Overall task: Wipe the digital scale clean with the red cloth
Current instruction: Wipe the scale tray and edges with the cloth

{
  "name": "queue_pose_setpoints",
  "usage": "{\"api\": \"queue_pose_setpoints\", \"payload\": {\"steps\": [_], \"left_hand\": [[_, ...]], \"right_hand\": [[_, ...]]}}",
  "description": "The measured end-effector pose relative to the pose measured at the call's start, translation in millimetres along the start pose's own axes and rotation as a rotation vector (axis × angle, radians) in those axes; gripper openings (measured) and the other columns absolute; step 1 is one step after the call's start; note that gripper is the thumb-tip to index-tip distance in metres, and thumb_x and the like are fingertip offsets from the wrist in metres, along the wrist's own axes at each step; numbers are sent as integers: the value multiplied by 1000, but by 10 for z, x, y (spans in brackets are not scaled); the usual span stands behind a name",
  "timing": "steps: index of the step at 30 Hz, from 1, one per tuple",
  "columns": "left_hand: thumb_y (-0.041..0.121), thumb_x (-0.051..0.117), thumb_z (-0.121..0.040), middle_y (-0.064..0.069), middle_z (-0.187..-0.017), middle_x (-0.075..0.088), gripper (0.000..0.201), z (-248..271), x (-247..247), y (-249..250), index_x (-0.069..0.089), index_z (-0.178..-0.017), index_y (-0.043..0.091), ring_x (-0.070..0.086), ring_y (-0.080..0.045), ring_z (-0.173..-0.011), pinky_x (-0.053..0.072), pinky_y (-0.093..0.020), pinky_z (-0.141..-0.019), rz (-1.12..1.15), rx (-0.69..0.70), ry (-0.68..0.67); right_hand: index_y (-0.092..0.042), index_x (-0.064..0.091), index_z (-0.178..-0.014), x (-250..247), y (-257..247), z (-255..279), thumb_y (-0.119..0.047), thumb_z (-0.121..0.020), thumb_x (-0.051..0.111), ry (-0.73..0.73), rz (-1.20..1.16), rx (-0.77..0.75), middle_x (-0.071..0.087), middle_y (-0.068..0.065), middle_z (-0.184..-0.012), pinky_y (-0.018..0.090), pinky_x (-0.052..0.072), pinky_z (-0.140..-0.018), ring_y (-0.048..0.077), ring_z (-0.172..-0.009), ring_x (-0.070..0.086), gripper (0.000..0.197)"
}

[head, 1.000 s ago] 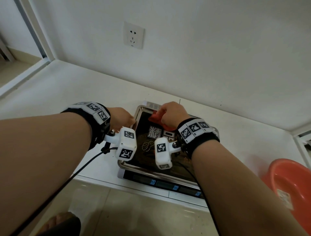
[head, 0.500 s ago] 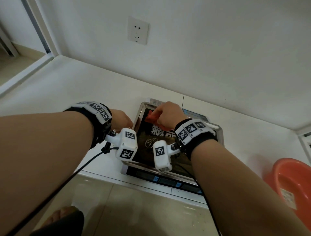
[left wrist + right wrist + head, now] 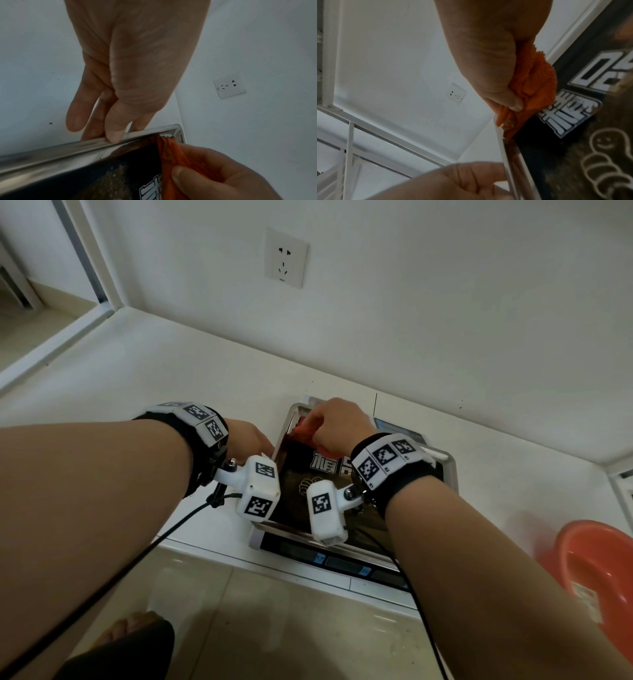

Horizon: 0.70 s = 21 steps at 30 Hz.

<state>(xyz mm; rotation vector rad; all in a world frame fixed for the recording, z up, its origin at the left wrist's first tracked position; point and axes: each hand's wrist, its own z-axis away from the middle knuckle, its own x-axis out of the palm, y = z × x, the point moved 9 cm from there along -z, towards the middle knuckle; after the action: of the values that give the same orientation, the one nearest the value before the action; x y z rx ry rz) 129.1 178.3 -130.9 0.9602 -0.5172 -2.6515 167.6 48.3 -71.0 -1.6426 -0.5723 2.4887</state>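
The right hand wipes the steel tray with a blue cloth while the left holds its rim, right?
No: the right hand's cloth is orange, not blue, as the right wrist view shows. The left hand does hold the steel tray.

a black strap [image 3: 202, 460] wraps the wrist behind the left hand [image 3: 248, 436], a second strap [image 3: 407, 484] the wrist behind the right hand [image 3: 337, 422]; both carry white blocks with black square codes. white boxy camera housings [image 3: 258, 491] hang from screwed brackets, with thin black cables [image 3: 137, 556] attached. one foot wears a dark sandal [image 3: 120, 655].
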Motion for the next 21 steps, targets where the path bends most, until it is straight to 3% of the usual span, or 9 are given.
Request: {"api": "queue_pose_setpoints", "payload": {"steps": [4,7,9,13,15,17,21], "left_hand": [[13,55,-87,-3,-114,70,32,-13,-5,-12,65,-118,16,63,-22,-108,49,-38,-100,13,5,0],[12,54,-87,-7,-114,69,33,-15,-23,21,65,-117,13,60,-19,-92,49,-34,-93,-2,9,10],[12,54,-87,-8,-114,69,32,-27,-25,11,65,-117,13,58,-18,-88,50,-33,-89,9,0,20],[10,56,-84,-1,-107,73,31,-66,-16,-55,71,-109,19,66,-22,-101,51,-36,-97,133,0,24],[9,56,-84,-4,-108,73,30,-77,-7,-79,71,-108,18,66,-25,-106,49,-41,-100,164,-2,9],[8,57,-83,-5,-109,73,30,-100,-1,-85,72,-108,17,66,-26,-101,49,-42,-101,183,-2,4],[9,58,-82,-4,-108,73,29,-123,9,-95,73,-105,19,66,-26,-105,49,-42,-100,177,-8,0]], "right_hand": [[-22,76,-105,291,-156,-56,-7,-89,64,-68,111,-100,74,-4,-111,31,54,-95,14,-104,67,25],[-20,77,-97,414,-214,8,-5,-86,65,-137,83,-186,77,-10,-96,15,49,-78,-3,-83,65,22],[-21,79,-90,487,-238,68,-8,-84,72,-199,93,-220,77,-11,-90,10,43,-69,-8,-74,60,16],[-18,79,-86,432,-124,170,-10,-79,80,-339,128,-148,77,-8,-86,22,53,-73,6,-83,69,10],[-18,79,-90,262,-19,165,-9,-83,75,-289,58,-92,76,-10,-87,21,54,-69,5,-83,68,13],[-19,77,-96,135,61,115,-6,-88,69,-181,18,-61,71,-14,-88,19,50,-67,3,-85,65,17],[-18,76,-102,218,-3,41,-6,-88,65,-109,73,-86,75,-8,-104,32,55,-93,12,-102,67,21]]}}
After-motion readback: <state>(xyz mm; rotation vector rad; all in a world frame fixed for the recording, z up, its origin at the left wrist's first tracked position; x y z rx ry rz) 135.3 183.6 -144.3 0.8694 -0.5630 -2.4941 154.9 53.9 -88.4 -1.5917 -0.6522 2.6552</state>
